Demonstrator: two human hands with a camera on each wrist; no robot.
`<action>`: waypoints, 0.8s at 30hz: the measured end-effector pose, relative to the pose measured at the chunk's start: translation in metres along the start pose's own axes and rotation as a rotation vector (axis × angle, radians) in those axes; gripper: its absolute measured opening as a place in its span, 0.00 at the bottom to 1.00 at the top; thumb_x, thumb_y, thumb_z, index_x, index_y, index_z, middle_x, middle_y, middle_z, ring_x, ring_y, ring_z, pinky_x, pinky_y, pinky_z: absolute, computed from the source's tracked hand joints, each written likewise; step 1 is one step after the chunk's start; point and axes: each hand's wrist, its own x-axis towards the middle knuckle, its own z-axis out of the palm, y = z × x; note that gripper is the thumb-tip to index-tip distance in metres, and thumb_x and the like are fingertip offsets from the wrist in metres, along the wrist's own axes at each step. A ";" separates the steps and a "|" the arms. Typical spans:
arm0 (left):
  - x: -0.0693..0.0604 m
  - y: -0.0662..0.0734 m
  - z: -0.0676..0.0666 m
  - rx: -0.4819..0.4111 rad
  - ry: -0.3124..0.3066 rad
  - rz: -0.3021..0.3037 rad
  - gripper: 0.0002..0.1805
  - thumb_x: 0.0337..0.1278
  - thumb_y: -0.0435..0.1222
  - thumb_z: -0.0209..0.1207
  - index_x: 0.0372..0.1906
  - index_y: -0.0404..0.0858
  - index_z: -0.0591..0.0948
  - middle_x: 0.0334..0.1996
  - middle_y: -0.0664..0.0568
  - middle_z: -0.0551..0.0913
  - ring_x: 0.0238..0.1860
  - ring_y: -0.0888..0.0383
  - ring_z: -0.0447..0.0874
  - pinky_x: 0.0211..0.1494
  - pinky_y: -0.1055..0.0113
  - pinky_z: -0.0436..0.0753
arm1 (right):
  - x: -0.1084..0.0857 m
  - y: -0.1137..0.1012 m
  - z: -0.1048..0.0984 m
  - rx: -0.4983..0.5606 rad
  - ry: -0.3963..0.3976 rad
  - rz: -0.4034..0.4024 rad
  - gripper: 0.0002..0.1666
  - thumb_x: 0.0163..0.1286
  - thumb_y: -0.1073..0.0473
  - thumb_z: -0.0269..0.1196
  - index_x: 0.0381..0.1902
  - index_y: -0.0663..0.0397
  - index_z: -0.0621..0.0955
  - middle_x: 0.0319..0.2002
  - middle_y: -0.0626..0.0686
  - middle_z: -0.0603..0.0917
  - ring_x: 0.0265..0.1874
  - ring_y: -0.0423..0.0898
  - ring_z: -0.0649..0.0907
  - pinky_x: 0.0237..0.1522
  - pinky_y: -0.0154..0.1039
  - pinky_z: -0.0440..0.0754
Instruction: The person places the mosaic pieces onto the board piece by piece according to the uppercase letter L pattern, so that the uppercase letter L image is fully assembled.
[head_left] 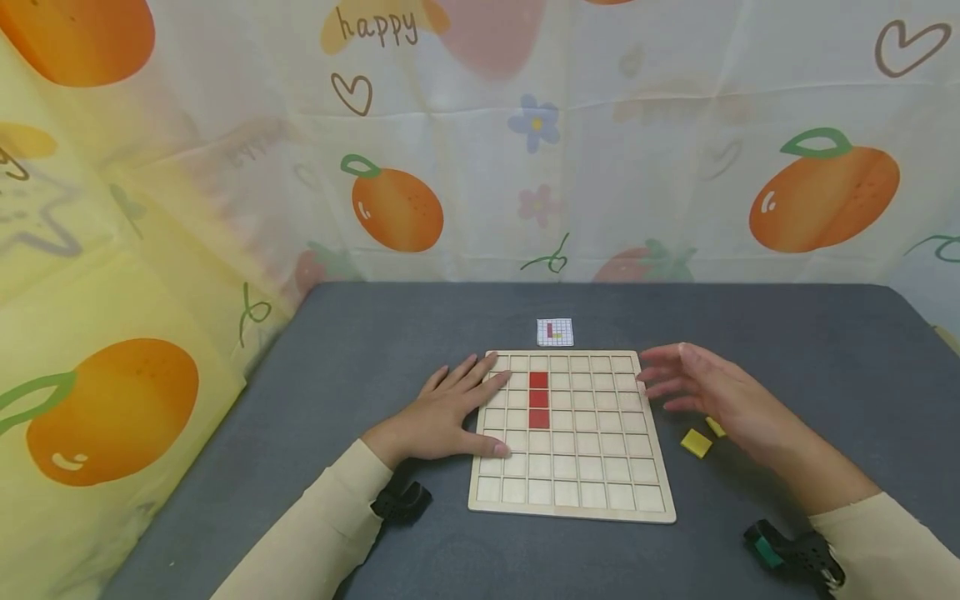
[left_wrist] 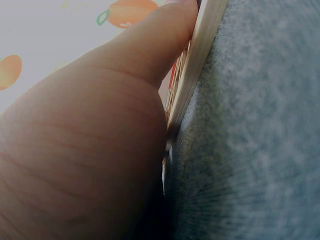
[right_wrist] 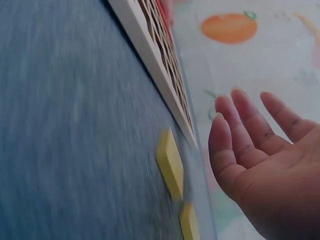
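Observation:
A wooden grid board (head_left: pixel 570 512) lies on the dark table, with red squares (head_left: pixel 538 398) in a vertical line of three cells in its upper left part. The left hand (head_left: pixel 450 417) rests spread on the board's left edge, thumb and fingertips on the cells; in the left wrist view that hand (left_wrist: pixel 95 125) lies against the board's side (left_wrist: pixel 192 75). Held in the air at the board's right edge, the right hand (head_left: pixel 712 387) has relaxed fingers and nothing in them. Two yellow pieces (head_left: pixel 696 443) lie below it, also visible beside the right hand (right_wrist: pixel 270 160) in the right wrist view.
A small card (head_left: pixel 555 332) printed with a grid and coloured cells lies just behind the board. The table (head_left: pixel 390 325) ends at a hanging cloth (head_left: pixel 480 167) with fruit and flower prints, which also covers the left side. Each wrist wears a black strap.

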 end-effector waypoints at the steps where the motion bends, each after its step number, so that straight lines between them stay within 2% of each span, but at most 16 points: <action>1: 0.000 0.000 0.000 -0.002 0.000 -0.001 0.61 0.64 0.72 0.64 0.91 0.54 0.49 0.89 0.56 0.35 0.87 0.49 0.29 0.82 0.37 0.33 | -0.003 0.002 -0.005 0.001 0.004 -0.006 0.31 0.95 0.50 0.37 0.76 0.66 0.73 0.64 0.68 0.80 0.58 0.55 0.86 0.55 0.40 0.84; 6: 0.000 0.001 -0.001 -0.006 -0.004 -0.004 0.61 0.64 0.72 0.64 0.91 0.53 0.49 0.89 0.57 0.35 0.87 0.50 0.29 0.82 0.38 0.33 | -0.016 0.011 -0.034 -0.023 0.025 -0.021 0.29 0.95 0.51 0.34 0.76 0.51 0.76 0.65 0.60 0.82 0.59 0.50 0.85 0.56 0.36 0.83; 11: 0.000 0.000 -0.001 -0.006 -0.008 -0.003 0.61 0.64 0.72 0.64 0.91 0.54 0.49 0.89 0.57 0.34 0.87 0.50 0.28 0.82 0.38 0.32 | -0.030 0.024 -0.058 -0.002 0.036 -0.045 0.29 0.95 0.55 0.34 0.77 0.44 0.76 0.65 0.54 0.82 0.59 0.46 0.84 0.56 0.33 0.82; 15: 0.001 0.001 0.000 -0.005 -0.008 0.001 0.61 0.64 0.73 0.64 0.91 0.54 0.49 0.89 0.57 0.34 0.87 0.50 0.28 0.82 0.38 0.33 | -0.042 0.036 -0.072 -0.035 0.073 -0.042 0.28 0.94 0.59 0.35 0.76 0.42 0.76 0.64 0.51 0.84 0.58 0.45 0.84 0.55 0.32 0.81; 24: 0.000 0.001 -0.001 -0.004 -0.009 -0.011 0.61 0.64 0.72 0.64 0.91 0.54 0.49 0.89 0.57 0.35 0.87 0.50 0.28 0.82 0.38 0.33 | -0.054 0.054 -0.089 -0.193 0.194 0.071 0.21 0.93 0.61 0.47 0.74 0.45 0.76 0.58 0.41 0.85 0.52 0.37 0.85 0.49 0.29 0.82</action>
